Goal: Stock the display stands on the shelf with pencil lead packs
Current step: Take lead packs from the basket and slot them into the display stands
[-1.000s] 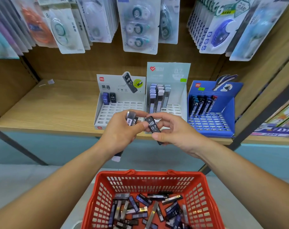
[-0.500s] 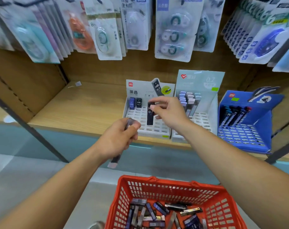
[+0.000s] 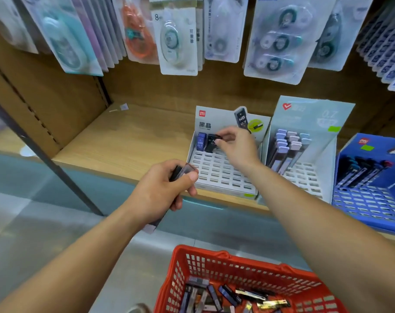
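The wooden shelf [image 3: 128, 141] runs beneath and beyond our fingers; the red basket [image 3: 214, 264] sits well below them, nearer to us, with loose lead packs [image 3: 223, 294] heaped at its bottom. Three stands sit side by side on the shelf: the white stand [image 3: 221, 177] directly under our right hand [image 3: 237, 147], the pale stand [image 3: 305, 177] just right of it, the blue stand [image 3: 368, 199] farther right again. Our left hand [image 3: 162, 193] hovers in front of the white stand's near left corner, its fingers curled round a small bundle of spare packs [image 3: 180, 172].

The right fingers [image 3: 224, 137] pinch the top of the black pack [image 3: 211, 144], which stands in the back row of the white stand, just beside the blue pack [image 3: 200, 144] to its left; how deep it sits we cannot tell. We judge the step to be seating this pack in its slot. To do it well we keep it upright, in line with its neighbour, and press straight down; a tilt would likely jam it on the grid or nudge the blue pack over. We let go only once it stands by itself, label facing us, then draw the next one from the left hand for the slot to the right.
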Action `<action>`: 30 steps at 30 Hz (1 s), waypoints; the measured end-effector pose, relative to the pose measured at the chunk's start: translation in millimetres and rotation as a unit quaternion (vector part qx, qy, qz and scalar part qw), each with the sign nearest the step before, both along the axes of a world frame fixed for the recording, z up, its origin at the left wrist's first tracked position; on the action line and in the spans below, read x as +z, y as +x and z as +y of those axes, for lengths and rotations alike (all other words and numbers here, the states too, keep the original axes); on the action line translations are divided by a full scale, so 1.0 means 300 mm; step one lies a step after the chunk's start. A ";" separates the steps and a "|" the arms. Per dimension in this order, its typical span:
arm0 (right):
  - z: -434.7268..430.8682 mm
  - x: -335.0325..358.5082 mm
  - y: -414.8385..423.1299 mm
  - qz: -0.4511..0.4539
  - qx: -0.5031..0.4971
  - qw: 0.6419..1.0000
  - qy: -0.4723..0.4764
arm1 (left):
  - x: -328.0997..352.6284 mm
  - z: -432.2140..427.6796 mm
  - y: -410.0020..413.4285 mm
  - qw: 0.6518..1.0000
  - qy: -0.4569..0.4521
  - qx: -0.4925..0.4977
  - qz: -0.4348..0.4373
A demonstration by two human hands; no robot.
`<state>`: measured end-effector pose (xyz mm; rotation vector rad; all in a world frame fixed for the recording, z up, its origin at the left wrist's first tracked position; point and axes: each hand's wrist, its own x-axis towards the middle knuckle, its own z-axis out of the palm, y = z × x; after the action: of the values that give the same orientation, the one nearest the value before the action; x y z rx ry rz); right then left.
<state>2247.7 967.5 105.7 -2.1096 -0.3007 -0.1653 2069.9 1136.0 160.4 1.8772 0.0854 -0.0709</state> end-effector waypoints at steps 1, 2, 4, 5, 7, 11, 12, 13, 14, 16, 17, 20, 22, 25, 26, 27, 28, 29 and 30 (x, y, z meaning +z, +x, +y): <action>-0.006 0.002 0.002 -0.005 0.006 1.000 -0.006 | -0.001 0.002 0.001 1.000 -0.001 0.000 -0.003; -0.010 0.006 0.003 -0.013 0.013 1.000 -0.019 | -0.003 0.002 0.002 1.000 -0.002 -0.002 -0.004; -0.016 0.013 0.008 -0.030 0.028 0.998 -0.052 | -0.007 0.000 0.002 1.000 -0.004 -0.008 0.000; -0.015 0.015 0.009 -0.038 0.035 0.996 -0.069 | -0.009 -0.002 0.001 1.000 -0.006 -0.011 0.001; -0.007 0.021 0.004 -0.052 0.046 0.993 -0.100 | -0.013 -0.005 0.002 1.000 -0.010 -0.011 0.003; 0.011 0.021 -0.017 -0.088 0.035 0.991 -0.098 | -0.022 -0.011 0.011 0.999 -0.036 0.005 0.025; 0.014 0.016 -0.022 -0.094 0.032 0.991 -0.094 | -0.025 -0.011 0.015 0.998 -0.049 0.007 0.035; 0.015 0.010 -0.028 -0.100 0.031 0.990 -0.093 | -0.028 -0.011 0.018 0.997 -0.057 0.008 0.043; 0.015 0.003 -0.032 -0.103 0.030 0.990 -0.089 | -0.032 -0.009 0.020 0.997 -0.061 0.008 0.047; 0.013 -0.006 -0.039 -0.105 0.028 0.991 -0.079 | -0.036 -0.006 0.022 0.996 -0.066 0.010 0.052; 0.013 -0.009 -0.040 -0.106 0.028 0.991 -0.080 | -0.036 -0.005 0.022 0.996 -0.067 0.009 0.051; 0.015 -0.013 -0.036 -0.115 0.051 0.986 -0.110 | -0.036 -0.008 0.018 0.998 -0.045 0.003 0.032; 0.019 -0.023 -0.039 -0.127 0.068 0.980 -0.137 | -0.035 -0.008 0.016 0.999 -0.028 0.007 0.022; 0.016 -0.029 -0.039 -0.108 0.055 0.986 -0.114 | -0.032 -0.006 0.016 1.000 -0.011 0.008 0.015; 0.013 -0.027 -0.040 -0.089 0.054 0.990 -0.099 | -0.032 -0.006 0.016 1.000 -0.015 0.010 0.014; 0.011 -0.023 -0.044 -0.073 0.057 0.991 -0.093 | -0.030 -0.007 0.015 1.000 -0.021 0.012 0.015; 0.010 -0.016 -0.052 -0.064 0.061 0.991 -0.096 | -0.030 -0.008 0.015 0.999 -0.024 0.014 0.014; 0.008 -0.004 -0.065 -0.057 0.063 0.991 -0.101 | -0.028 -0.011 0.014 1.000 -0.024 0.014 0.014; 0.003 0.014 -0.085 -0.052 0.061 0.992 -0.095 | -0.026 -0.014 0.013 1.000 -0.021 0.011 0.014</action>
<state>2222.1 968.3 109.9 -2.2672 -0.5241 -0.1811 2074.0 1131.9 152.7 1.8327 0.1218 -0.0828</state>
